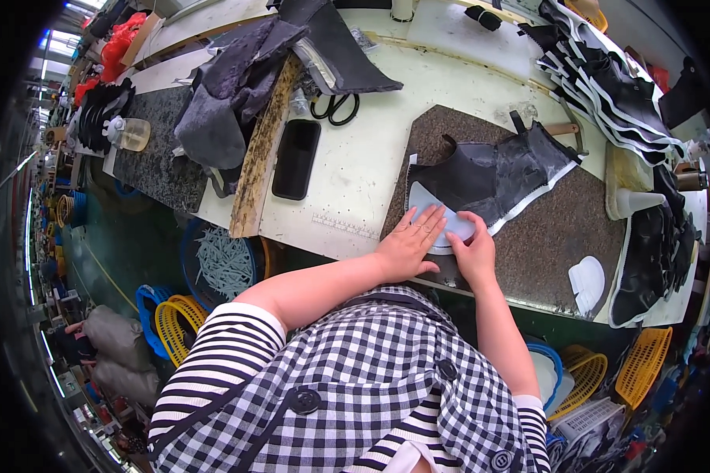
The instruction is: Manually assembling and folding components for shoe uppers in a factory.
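L hand (408, 244) lies flat, fingers (427, 221) spread open, pressing a pale blue-white rounded piece (434, 206) onto the black leather piece (493, 175) on the brown speckled mat (544, 229) at the table (363, 169) front edge. R hand (473, 251) sits just beside, fingers curled loosely on the pale piece's lower edge, not clamped. Black phone (295, 158) & scissors (335, 107) lie well left; a second white piece (587, 282) at mat's right.

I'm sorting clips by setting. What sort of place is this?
Probably a shoe or leather-goods workshop: stacks of cut black pieces, scissors on a long workbench, and both hands pressing a pale insert onto a black upper piece.
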`<move>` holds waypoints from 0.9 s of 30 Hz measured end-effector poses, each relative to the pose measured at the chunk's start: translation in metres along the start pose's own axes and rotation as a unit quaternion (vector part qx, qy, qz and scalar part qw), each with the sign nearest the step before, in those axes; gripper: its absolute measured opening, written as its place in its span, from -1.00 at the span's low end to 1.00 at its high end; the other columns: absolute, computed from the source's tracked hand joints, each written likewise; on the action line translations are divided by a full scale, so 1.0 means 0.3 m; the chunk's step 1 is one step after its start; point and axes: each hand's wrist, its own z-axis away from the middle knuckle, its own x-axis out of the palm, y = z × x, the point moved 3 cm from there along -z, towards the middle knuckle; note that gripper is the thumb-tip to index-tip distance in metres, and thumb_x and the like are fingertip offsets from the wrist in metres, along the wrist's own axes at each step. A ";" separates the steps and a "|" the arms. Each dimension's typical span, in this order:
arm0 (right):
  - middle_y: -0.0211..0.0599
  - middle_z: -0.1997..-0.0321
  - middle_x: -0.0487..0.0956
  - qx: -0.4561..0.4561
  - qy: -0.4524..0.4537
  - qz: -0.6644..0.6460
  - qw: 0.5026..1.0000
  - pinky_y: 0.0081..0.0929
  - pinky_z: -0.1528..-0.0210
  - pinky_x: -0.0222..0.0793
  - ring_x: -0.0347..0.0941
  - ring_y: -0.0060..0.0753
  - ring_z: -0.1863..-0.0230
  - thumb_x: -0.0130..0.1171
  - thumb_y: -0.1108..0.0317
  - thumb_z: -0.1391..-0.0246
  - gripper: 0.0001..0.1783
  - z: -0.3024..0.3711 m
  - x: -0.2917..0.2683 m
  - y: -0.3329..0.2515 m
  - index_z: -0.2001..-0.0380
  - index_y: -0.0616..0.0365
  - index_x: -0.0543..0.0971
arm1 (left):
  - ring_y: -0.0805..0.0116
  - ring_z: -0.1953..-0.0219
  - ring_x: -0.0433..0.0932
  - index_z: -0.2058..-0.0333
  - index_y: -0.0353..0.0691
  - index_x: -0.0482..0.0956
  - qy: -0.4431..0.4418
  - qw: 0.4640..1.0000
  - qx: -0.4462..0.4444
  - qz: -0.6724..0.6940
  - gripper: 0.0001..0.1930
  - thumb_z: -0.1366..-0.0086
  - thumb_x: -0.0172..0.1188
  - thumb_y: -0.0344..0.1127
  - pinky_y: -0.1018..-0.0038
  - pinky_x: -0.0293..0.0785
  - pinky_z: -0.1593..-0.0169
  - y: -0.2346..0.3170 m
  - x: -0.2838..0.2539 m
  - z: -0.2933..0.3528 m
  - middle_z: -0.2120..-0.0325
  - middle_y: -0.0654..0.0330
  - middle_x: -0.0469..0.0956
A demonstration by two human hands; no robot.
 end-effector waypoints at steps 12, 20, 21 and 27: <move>-0.27 0.35 0.60 0.016 0.019 -0.038 0.999 -0.49 0.33 0.41 0.48 -0.45 0.47 0.29 0.36 0.00 -0.59 0.008 0.010 0.021 0.04 0.03 0.50 | 0.11 0.01 0.44 -0.12 -0.32 0.28 0.212 0.867 -0.267 0.362 -0.43 -0.14 0.27 -0.42 0.29 0.48 0.00 -0.157 -0.079 -0.036 0.01 -0.05 0.31; -0.30 0.27 0.61 0.014 0.004 -0.112 0.994 -0.50 0.29 0.42 0.50 -0.46 0.42 0.29 0.43 0.01 -0.62 0.006 0.022 0.050 0.07 0.01 0.50 | 0.22 0.36 0.56 0.34 -0.31 0.54 0.032 0.908 -0.341 0.243 -0.74 -0.08 0.35 -0.28 0.35 0.48 0.22 -0.213 -0.144 -0.109 0.37 0.07 0.54; -0.28 0.27 0.61 0.009 0.010 -0.091 0.996 -0.47 0.28 0.42 0.51 -0.42 0.40 0.30 0.43 0.02 -0.61 0.007 0.020 0.043 0.08 0.01 0.49 | 0.21 0.38 0.57 0.42 -0.30 0.55 0.021 0.906 -0.343 0.248 -0.78 -0.09 0.34 -0.27 0.34 0.47 0.24 -0.214 -0.145 -0.111 0.46 0.08 0.57; -0.18 0.27 0.61 0.006 0.005 0.003 1.000 -0.39 0.21 0.45 0.55 -0.25 0.35 0.32 0.40 0.06 -0.57 0.004 -0.008 -0.011 0.07 -0.01 0.46 | 0.28 0.43 0.58 0.43 -0.31 0.53 0.010 0.908 -0.334 0.252 -0.81 -0.12 0.31 -0.32 0.39 0.46 0.29 -0.226 -0.145 -0.100 0.52 0.12 0.59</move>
